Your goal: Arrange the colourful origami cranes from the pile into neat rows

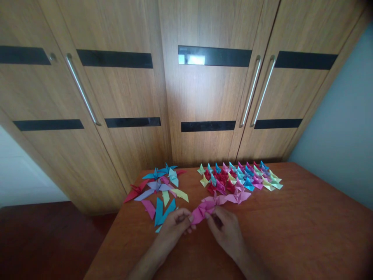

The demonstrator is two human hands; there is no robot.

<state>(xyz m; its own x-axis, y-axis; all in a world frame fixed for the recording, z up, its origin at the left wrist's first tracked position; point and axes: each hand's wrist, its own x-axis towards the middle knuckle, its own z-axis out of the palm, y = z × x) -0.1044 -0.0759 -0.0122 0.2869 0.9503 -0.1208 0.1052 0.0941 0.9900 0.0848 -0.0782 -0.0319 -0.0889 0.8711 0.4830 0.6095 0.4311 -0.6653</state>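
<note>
A magenta origami crane is held low over the front of the table between my two hands. My left hand pinches its left tip between thumb and fingers. On the other side, my right hand grips it near the middle and right edge, thumb in front. Just behind it, two pink paper cranes with spread wings sit on the table. Beside my left hand lies a blue folded paper piece, partly hidden by that hand.
Several colourful small cranes stand in close rows at the back of the wooden table. Looser folded cranes in blue, red, purple and yellow lie in a pile at the left. A wooden wardrobe with metal handles rises behind the table.
</note>
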